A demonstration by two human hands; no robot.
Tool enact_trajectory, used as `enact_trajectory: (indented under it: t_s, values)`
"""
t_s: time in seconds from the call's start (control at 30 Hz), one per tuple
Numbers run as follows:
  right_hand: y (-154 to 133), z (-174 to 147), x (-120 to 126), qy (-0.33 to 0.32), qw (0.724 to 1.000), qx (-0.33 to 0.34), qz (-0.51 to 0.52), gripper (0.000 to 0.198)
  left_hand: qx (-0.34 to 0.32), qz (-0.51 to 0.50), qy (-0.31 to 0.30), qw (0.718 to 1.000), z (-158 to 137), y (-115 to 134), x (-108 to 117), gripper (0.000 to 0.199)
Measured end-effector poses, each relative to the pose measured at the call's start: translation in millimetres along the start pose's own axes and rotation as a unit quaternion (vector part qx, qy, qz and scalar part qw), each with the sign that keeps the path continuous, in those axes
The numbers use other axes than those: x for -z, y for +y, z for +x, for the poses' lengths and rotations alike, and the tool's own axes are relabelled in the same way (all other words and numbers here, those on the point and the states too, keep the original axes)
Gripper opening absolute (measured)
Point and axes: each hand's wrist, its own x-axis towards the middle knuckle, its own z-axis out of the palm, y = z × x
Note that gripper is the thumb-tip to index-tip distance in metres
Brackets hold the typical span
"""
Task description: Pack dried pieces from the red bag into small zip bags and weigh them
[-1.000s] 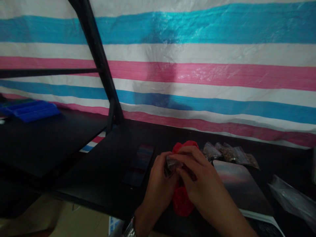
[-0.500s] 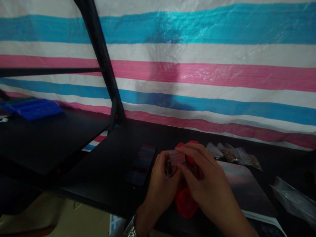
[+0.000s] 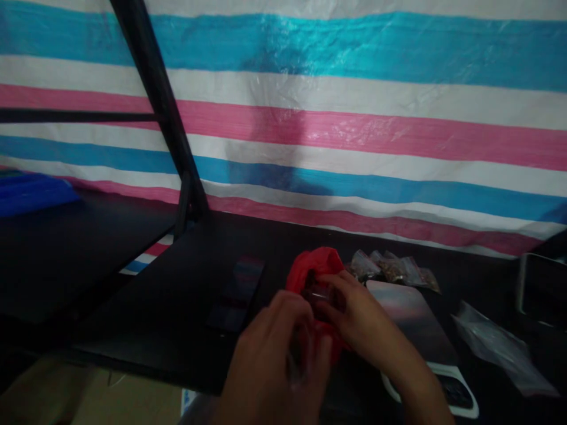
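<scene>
My left hand (image 3: pixel 274 348), blurred by motion, is closed around a small clear plastic bag (image 3: pixel 295 366) close to the camera. Beyond it, a red plastic bag (image 3: pixel 316 260) stands with its mouth open on the black table. The fingers of my right hand (image 3: pixel 354 310) are inside that mouth, curled over dark contents. Exactly what they grip cannot be made out. Right of the red bag lie several small zip bags (image 3: pixel 392 268) filled with brownish bits. A flat scale (image 3: pixel 411 319) with a shiny plate and white edge lies beside my right forearm.
A dark phone (image 3: pixel 237 292) lies left of my hands. Loose clear plastic bags (image 3: pixel 500 348) are at the right, near a dark, light-edged object (image 3: pixel 540 289). A black post (image 3: pixel 163 112) rises at the back left, and a blue tray (image 3: pixel 35 193) sits on the neighbouring table.
My hands, together at the small clear bag before, have parted. The left came nearer the camera with the bag; the right went into the red bag. The view has turned slightly right.
</scene>
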Motion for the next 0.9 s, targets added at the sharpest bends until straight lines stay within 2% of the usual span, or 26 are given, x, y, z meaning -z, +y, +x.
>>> enact_trajectory:
  t_s: [0.03,0.1,0.2,0.27,0.33,0.43,0.6,0.9]
  values:
    - [2,2,-2,0.018,1.000,0.008,-0.021,0.044,-0.059,0.048,-0.030,0.997,-8,4,-5,0.016]
    - [8,8,-3,0.048,0.997,0.024,-0.048,0.045,-0.112,0.153,-0.099,0.977,-20,8,-16,0.031]
    - [16,18,-3,0.062,0.997,0.040,-0.032,0.041,-0.092,0.241,-0.173,0.950,-24,6,-25,0.041]
    - [21,24,-1,0.079,0.996,0.049,-0.013,0.039,-0.066,0.246,-0.181,0.950,-21,1,-24,0.043]
    - [24,29,2,0.110,0.992,0.059,-0.003,0.039,-0.041,0.217,-0.138,0.966,-15,-5,-20,0.042]
    - [25,30,9,0.146,0.987,0.063,0.012,0.042,0.017,0.115,-0.036,0.993,-7,-16,-14,0.030]
    - [25,25,20,0.163,0.984,0.061,0.030,0.043,0.102,-0.024,0.045,0.994,4,-30,-9,0.013]
    - [10,16,49,0.160,0.984,0.062,0.041,0.044,0.062,-0.071,0.218,0.971,20,-18,2,0.010]
